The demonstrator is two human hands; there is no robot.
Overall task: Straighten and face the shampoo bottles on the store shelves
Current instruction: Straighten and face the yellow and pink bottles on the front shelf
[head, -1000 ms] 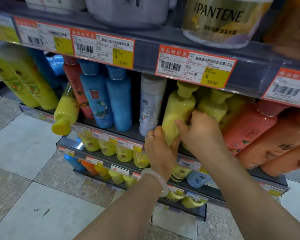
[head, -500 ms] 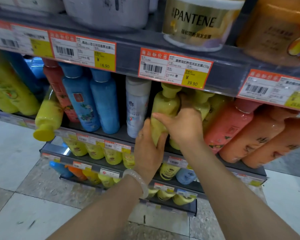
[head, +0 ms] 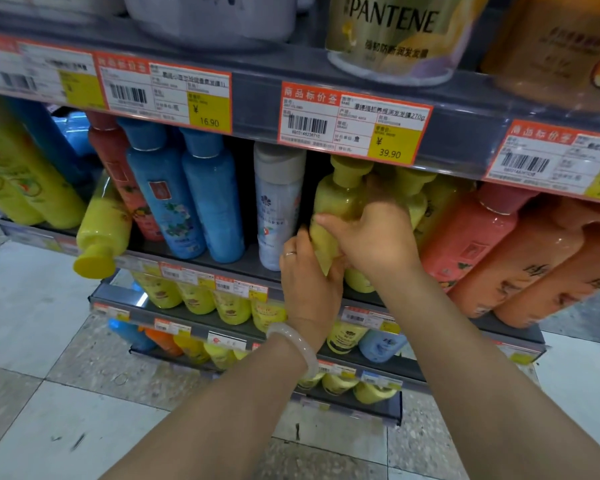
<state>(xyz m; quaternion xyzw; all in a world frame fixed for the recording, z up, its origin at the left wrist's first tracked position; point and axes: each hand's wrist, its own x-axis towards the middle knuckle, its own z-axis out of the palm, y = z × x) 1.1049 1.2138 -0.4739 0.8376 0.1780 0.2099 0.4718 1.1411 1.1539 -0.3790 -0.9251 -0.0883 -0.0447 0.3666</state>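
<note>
step: squaring up the pale yellow bottle (head: 340, 206) on the middle shelf (head: 250, 268), between the white bottle (head: 278, 209) to its left and a second yellow bottle (head: 413, 199) to its right
left hand (head: 309, 282): wrapped round the bottle's lower body, fingers curled on the left side, ring visible
right hand (head: 378, 237): clasped over the bottle's mid-body from the right, thumb across the front — both hands grasping it
bottle state: slightly tilted, top leaning right; label side not readable from here
how to do it well: twist from the base with the left, steady with the right — set it upright, label out, flush with the shelf lip
watch: neighbour yellow bottle touching on the right, probably shifts if pushed
pending: the yellow bottle (head: 101, 230) far left, tipped cap-down over the shelf edge, and the leaning orange bottles (head: 520, 258) on the right
</note>
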